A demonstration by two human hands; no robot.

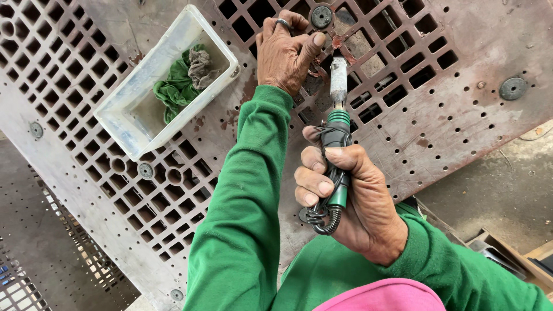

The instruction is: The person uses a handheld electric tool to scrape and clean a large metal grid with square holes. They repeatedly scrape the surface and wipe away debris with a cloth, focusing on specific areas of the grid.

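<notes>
My right hand [351, 190] grips the stiff, light soldering iron [337, 132] by its handle; left hand [285, 49] fingers curl, pressing the pallet's [461, 115] far edge.

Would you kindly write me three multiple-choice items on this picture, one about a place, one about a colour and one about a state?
1. Where do the rags lie?
A. In the white tub
B. On the concrete floor
C. Over the person's sleeve

2. What colour is the collar of the soldering iron, just above the grip?
A. Red
B. Yellow
C. Green

3. How is the right hand set?
A. Open and flat
B. Closed around the iron's handle
C. Resting inside the tub

Answers:
1 A, the green and grey rags sit inside the tub on the perforated panel.
2 C, a green band shows between grip and shaft.
3 B, its fingers wrap the handle, while the left hand presses on the panel by the tip.
</notes>
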